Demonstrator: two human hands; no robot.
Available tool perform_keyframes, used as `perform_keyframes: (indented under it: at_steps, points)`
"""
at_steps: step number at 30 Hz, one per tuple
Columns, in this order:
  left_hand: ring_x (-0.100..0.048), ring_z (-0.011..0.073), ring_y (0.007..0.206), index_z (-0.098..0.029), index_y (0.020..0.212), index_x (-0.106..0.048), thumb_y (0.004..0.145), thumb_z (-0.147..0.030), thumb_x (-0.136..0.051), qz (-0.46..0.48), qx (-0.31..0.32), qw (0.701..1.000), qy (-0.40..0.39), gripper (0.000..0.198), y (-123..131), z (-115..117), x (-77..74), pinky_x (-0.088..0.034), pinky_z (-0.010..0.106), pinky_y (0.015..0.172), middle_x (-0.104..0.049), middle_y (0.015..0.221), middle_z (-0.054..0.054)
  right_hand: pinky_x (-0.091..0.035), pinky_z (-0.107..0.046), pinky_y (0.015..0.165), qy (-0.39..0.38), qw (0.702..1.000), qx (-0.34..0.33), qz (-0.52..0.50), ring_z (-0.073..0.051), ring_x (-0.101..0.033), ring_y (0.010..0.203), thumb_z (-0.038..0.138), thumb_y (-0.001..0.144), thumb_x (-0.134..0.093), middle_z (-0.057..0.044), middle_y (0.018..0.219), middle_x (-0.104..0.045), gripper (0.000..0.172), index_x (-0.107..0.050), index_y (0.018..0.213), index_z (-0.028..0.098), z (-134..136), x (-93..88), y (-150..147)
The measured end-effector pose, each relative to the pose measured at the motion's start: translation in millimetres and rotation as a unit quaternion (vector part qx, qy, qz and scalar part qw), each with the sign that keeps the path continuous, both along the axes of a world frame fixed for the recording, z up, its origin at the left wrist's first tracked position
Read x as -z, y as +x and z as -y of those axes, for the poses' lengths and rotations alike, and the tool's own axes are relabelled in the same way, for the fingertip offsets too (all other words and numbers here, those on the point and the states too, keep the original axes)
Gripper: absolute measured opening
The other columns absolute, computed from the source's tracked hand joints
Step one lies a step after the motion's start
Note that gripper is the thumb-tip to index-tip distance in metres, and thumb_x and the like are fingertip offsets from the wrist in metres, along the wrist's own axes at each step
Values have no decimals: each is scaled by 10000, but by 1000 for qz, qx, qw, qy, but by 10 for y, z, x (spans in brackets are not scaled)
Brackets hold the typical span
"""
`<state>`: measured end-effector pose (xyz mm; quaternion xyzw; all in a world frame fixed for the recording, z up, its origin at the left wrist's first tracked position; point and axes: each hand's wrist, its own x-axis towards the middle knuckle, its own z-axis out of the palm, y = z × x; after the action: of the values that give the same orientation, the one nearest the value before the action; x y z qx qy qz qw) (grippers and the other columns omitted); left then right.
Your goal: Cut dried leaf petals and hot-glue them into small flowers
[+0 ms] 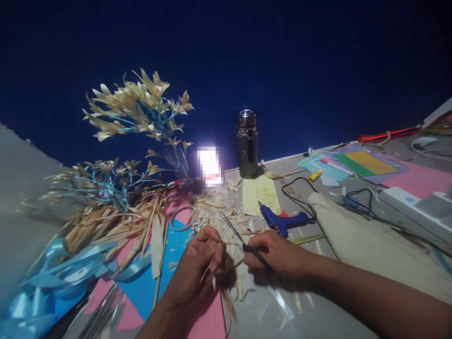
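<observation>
Scissors (243, 242) handles hidden inside right hand (273, 254); bright object (210, 165) by flask (247, 143) blurred out; ribbon (52, 282) cut by left edge.

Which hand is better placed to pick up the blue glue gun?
Probably the right hand. It lies just below the blue plastic glue gun, though it holds thin black-handled scissors. The left hand is farther away, across the scissors, and pinches a pale dried leaf strip.

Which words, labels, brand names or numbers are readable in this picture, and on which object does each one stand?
None can be read.
Bright white rectangular object by the shiny metal flask: blurred out.
Blue glue gun: no legible marking.
White power strip: no legible print.
</observation>
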<state>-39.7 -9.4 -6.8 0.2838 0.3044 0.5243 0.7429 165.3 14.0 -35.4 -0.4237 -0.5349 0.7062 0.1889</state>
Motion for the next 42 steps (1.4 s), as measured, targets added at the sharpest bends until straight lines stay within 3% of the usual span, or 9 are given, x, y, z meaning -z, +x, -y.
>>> perform_keyframes:
  at_steps: [4, 8, 11, 17, 23, 27, 32, 36, 42]
  points:
    - [-543, 94, 456, -209, 903, -656, 672, -265, -947, -27, -67, 997, -9, 375, -20, -26, -48, -477, 208, 479, -657, 596, -40, -320, -241, 533, 172, 969, 2, 177, -116, -508, 556, 400, 734, -837, 29, 595, -540, 379, -543, 640, 178, -44, -142, 35]
    - [-574, 90, 445, -166, 932, -686, 565, -230, -990, -67, -101, 991, -48, 481, -37, -62, -103, -509, 201, 471, -697, 608, -23, -306, -282, 625, 349, 864, -59, 357, -195, -613, 736, 256, 789, -781, -48, 807, -700, 154, -652, 805, 175, -15, -223, 77]
    - [-587, 113, 429, -142, 857, -695, 532, -216, -984, -84, -117, 987, -68, 440, -15, -57, -127, -496, 209, 427, -705, 591, 1, -341, -292, 692, 397, 823, -99, 395, -237, -643, 887, 226, 826, -753, -83, 1008, -712, 188, -667, 987, 178, 57, -202, 73]
    - [-615, 147, 458, -147, 776, -729, 644, -236, -915, -137, -113, 983, -57, 245, 86, 37, -96, -498, 246, 452, -756, 655, 70, -362, -308, 704, 403, 803, -145, 415, -245, -650, 917, 277, 851, -753, -120, 1175, -619, 186, -701, 998, 176, 147, -176, 37]
    - [-596, 115, 546, -149, 689, -799, 695, -69, -854, -306, -183, 934, 22, 97, 34, -10, -101, -455, 186, 482, -741, 684, 45, -321, -259, 644, 329, 871, -150, 333, -182, -604, 798, 183, 757, -778, -36, 916, -663, 157, -674, 873, 175, 110, -259, 61]
    - [-586, 113, 531, -150, 677, -750, 656, -121, -901, -193, -202, 958, -59, 155, -56, -90, -153, -459, 201, 462, -691, 691, 12, -304, -257, 629, 338, 888, -114, 289, -148, -562, 699, 109, 774, -683, -7, 802, -666, 74, -669, 793, 179, 51, -299, 77]
    - [-639, 137, 617, -151, 699, -699, 598, -200, -958, -56, -157, 980, -110, 283, -67, -70, -161, -574, 281, 604, -690, 765, 15, -405, -279, 710, 361, 922, 39, 136, -166, -598, 750, 191, 861, -633, -19, 785, -674, 90, -690, 794, 174, -14, -234, 34]
    - [-632, 146, 583, -155, 707, -689, 625, -242, -951, -63, -88, 988, -110, 289, 16, 7, -174, -555, 281, 569, -669, 702, 14, -414, -256, 627, 256, 958, 127, 24, -127, -520, 638, 244, 782, -750, 38, 714, -579, 233, -697, 1000, 183, 16, -159, -64]
    - [-676, 167, 609, -183, 779, -718, 643, -236, -942, -103, -92, 983, -118, 267, 233, 121, -112, -571, 302, 596, -686, 697, -2, -306, -214, 460, 38, 988, 60, -138, -71, -399, 445, 393, 758, -835, 86, 541, -482, 315, -704, 920, 157, 94, -42, -154]
